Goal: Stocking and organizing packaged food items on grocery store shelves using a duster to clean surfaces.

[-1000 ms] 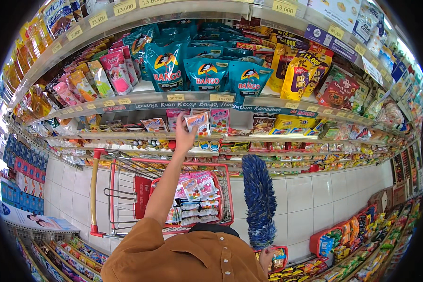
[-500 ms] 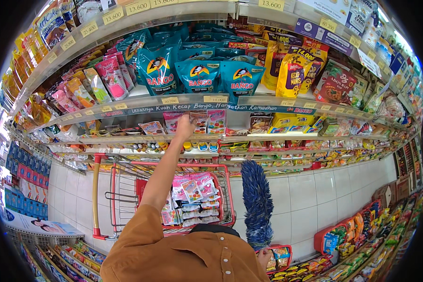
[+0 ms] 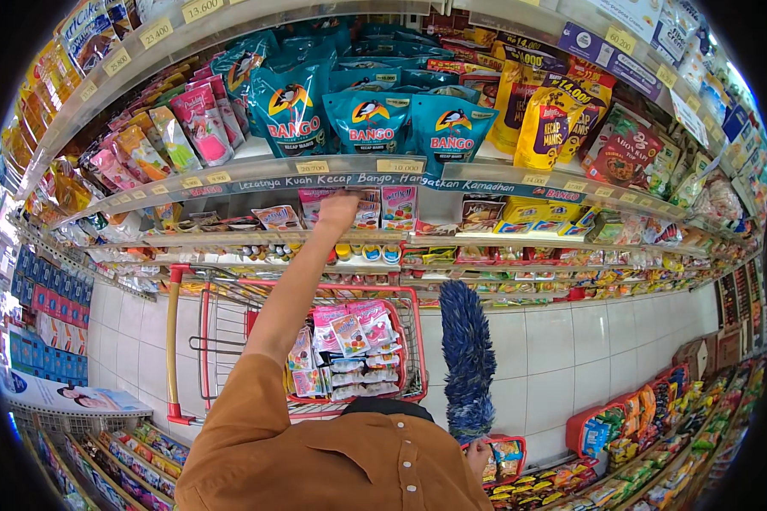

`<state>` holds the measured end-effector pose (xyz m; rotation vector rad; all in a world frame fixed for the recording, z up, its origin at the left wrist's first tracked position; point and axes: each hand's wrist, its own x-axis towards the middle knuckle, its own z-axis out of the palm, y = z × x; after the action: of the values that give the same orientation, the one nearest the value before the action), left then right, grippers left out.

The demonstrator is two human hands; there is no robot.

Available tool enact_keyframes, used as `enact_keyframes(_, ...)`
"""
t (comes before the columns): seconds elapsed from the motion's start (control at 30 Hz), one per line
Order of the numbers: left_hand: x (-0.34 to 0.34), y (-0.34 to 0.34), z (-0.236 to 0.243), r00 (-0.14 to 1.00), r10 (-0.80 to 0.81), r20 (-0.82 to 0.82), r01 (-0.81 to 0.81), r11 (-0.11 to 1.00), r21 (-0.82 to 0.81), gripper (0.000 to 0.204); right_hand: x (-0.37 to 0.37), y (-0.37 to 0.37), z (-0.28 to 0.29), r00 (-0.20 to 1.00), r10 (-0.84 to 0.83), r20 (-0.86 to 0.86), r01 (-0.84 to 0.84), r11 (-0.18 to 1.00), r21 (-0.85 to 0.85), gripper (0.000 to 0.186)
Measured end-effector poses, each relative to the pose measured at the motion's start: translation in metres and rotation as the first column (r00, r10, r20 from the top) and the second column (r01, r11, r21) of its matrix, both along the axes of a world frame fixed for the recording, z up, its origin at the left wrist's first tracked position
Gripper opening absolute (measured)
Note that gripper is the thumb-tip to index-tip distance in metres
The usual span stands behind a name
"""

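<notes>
My left hand reaches into the lower shelf, its curled fingers at the tops of small sachets, an orange-and-white one and pink ones; what it grips is partly hidden. At the lower right my right hand is closed round the handle of a blue fluffy duster, which stands upright. Beneath my left arm, a shopping trolley carries a red container of pink and white packets.
Teal pouches and yellow pouches fill the shelf above, behind a projecting price rail. The tiled floor runs between shelves. Red baskets of snacks stand at the lower right; stacked blue boxes line the left.
The orange-and-white sachet my left hand held out in front has moved back into the row. My left hand has moved up and deeper onto the shelf. My right hand still holds the duster.
</notes>
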<state>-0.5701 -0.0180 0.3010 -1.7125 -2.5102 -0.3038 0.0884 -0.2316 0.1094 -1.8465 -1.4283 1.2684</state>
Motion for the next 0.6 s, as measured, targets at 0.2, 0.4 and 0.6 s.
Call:
enact_keyframes(0.2,-0.02,0.019,-0.001,0.974,-0.049,0.222,0.067,0.995,-0.072,0.038,-0.017,0.005,0.012,0.995,0.044,0.086,-0.053,0.993,0.109,0.031)
enact_keyframes(0.4,0.011,0.008,0.009,0.984,0.161,0.074,-0.166,0.984,0.07,0.054,-0.017,0.001,0.009,0.997,-0.014,-0.081,0.009,0.998,-0.058,0.031)
enact_keyframes(0.6,0.057,-0.029,0.014,0.962,0.19,0.199,-0.258,0.87,0.42,0.05,-0.014,-0.001,0.002,0.997,0.044,0.068,-0.043,0.999,-0.004,0.025)
